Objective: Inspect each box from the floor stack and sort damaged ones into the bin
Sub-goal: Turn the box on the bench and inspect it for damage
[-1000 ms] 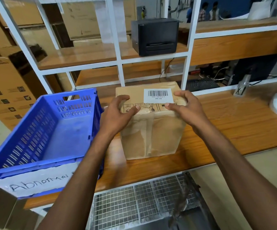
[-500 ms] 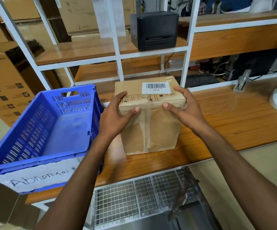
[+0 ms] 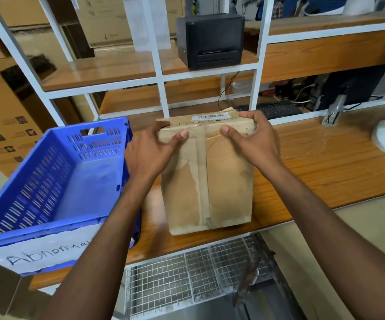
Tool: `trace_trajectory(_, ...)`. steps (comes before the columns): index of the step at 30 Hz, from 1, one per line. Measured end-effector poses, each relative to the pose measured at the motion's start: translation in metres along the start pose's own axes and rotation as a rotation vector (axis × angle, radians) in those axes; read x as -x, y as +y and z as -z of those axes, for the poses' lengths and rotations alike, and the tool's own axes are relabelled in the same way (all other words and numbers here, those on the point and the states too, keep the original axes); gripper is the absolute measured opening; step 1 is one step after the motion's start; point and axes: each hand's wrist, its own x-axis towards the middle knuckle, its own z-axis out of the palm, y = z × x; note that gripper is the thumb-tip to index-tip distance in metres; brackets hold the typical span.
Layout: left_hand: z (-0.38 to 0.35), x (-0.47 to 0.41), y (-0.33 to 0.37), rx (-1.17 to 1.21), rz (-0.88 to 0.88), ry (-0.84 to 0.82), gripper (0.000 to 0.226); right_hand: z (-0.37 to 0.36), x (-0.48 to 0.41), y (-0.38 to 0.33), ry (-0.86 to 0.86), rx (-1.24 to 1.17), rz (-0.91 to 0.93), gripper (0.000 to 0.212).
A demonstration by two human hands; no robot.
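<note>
The wooden counter (image 3: 325, 172) is carrying everything in front of you. The blue slotted bin (image 3: 36, 181) is sitting on its left end, just beside your left forearm. A white paper sign (image 3: 43, 250) is hanging on the bin's near wall, handwritten in black. It is reading "Abnorma" before your forearm is covering the rest.

The box (image 3: 223, 181) is standing on end to the right of the bin, its lower edge down at the counter's front edge. It is plain brown cardboard, and it is looking scuffed and creased, with its upper corners rounded and crumpled. A strip of brown tape (image 3: 201, 172) is running down the middle of the face toward you, and it is wrinkling and tearing near the bottom.

Your left hand (image 3: 147, 155) and right hand (image 3: 256, 142) are gripping the box's upper end. The fingers are curling over the top edge, and each thumb is pressing on the near face, one on either side of the tape.

A white barcode label (image 3: 211, 116) is lying on the top face. Its digits and the small symbols printed beside it are too small to read.
</note>
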Motion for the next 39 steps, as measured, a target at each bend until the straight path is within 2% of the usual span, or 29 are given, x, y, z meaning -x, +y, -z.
trace_trajectory(3,-0.007,-0.013,0.004,0.013,0.056,-0.023,0.075,-0.007,-0.011,-0.005,-0.031,0.031,-0.033,0.077)
trace_trajectory(7,-0.020,-0.013,-0.010,0.140,0.156,-0.073,0.092,-0.017,-0.020,-0.002,-0.145,-0.026,-0.100,0.101)
trace_trajectory(11,-0.040,0.008,-0.028,0.194,0.220,-0.191,0.101,-0.028,-0.007,0.019,-0.194,-0.055,-0.135,0.101)
trace_trajectory(18,-0.052,0.011,-0.027,0.192,0.201,-0.078,0.080,-0.041,-0.010,0.026,-0.098,-0.016,-0.098,0.090)
trace_trajectory(21,-0.052,0.005,-0.029,0.191,0.211,-0.138,0.088,-0.041,-0.014,0.031,-0.148,-0.016,-0.094,0.096)
trace_trajectory(26,-0.051,0.020,-0.039,0.231,0.229,-0.314,0.115,-0.032,0.005,0.051,-0.361,-0.046,-0.162,0.115)
trace_trajectory(28,-0.053,0.031,-0.042,0.255,0.237,-0.327,0.121,-0.034,0.015,0.061,-0.364,-0.024,-0.163,0.116)
trace_trajectory(35,-0.063,0.035,-0.045,0.278,0.234,-0.232,0.108,-0.046,0.018,0.063,-0.231,0.003,-0.166,0.104)
trace_trajectory(39,-0.068,0.039,-0.054,0.302,0.241,-0.297,0.114,-0.045,0.015,0.067,-0.305,-0.020,-0.165,0.109)
